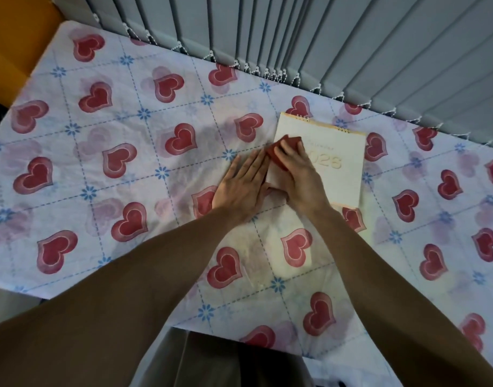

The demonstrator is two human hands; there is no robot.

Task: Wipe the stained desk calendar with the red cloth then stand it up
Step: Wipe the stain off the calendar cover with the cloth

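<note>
The cream desk calendar (337, 152) lies flat on the table, spiral binding at its far edge, "2026" printed on the cover. The red cloth (288, 143) rests on the calendar's left part, pressed down under the fingers of my right hand (298, 174). My left hand (241, 185) lies flat, fingers together, on the calendar's left edge and the tablecloth beside it, touching the cloth's near corner. Most of the cloth is hidden under my right hand.
The table wears a white tablecloth (128, 169) with red hearts and blue flowers. Grey vertical blinds (351, 37) hang just behind the far edge. A yellow surface (16, 37) shows at the far left. The table's near edge runs under my forearms.
</note>
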